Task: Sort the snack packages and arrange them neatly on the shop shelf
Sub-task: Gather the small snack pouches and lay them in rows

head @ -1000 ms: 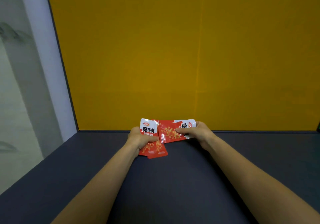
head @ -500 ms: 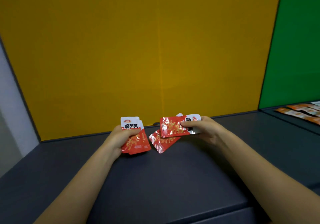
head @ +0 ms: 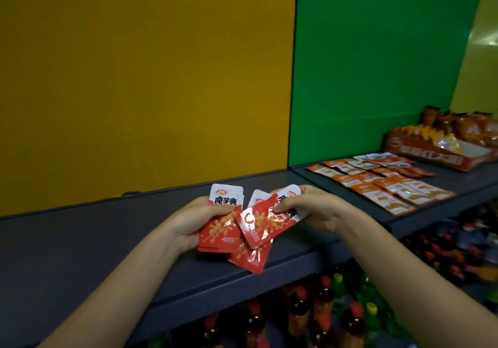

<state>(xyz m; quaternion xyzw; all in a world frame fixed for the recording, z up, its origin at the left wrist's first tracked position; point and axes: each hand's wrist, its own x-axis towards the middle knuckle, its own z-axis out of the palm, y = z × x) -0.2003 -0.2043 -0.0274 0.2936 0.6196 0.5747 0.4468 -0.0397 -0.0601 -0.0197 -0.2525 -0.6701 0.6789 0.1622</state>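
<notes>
Both hands hold small red-and-white snack packets just above the dark grey shelf (head: 80,240). My left hand (head: 188,223) grips a small stack of packets (head: 221,229), upright with the white tops up. My right hand (head: 315,207) pinches two overlapping packets (head: 258,226) tilted toward the left stack, one hanging lower (head: 249,258) near the shelf's front edge. The two bundles overlap slightly in the middle.
To the right, orange and red packets (head: 377,183) lie in flat rows on the shelf before a green back panel (head: 377,64). An orange display box (head: 436,153) of snacks stands beyond them. A yellow panel (head: 134,78) backs my section. Bottles (head: 323,310) fill the shelf below.
My head has turned right, bringing the green section and laid-out packets into view. Both hands have pulled back toward the shelf's front edge and brought their packets closer together.
</notes>
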